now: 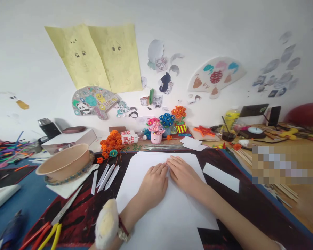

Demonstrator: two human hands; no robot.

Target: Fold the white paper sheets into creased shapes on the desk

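Observation:
Both hands meet over a stack of white paper sheets (146, 222) on a dark mat. My left hand (153, 180) rests on the paper with its fingers bent and held together. Against it lies my right hand (184, 173), fingers close together and pointing inward, its tips by the left fingertips. Whatever is under the fingertips blends with the white sheets, so I cannot make it out. Several narrow folded paper strips (112, 177) lie to the left of the stack. A white paper rectangle (221, 177) lies to its right.
Scissors (59, 215) with red and yellow handles lie open at left, near a glue gun (13, 225). Behind them is a peach-coloured bowl (65, 163). Orange pipe-cleaner flowers (112, 142) and a pink flower pot (156, 137) stand at the back. A drink cup (228, 132) is at right.

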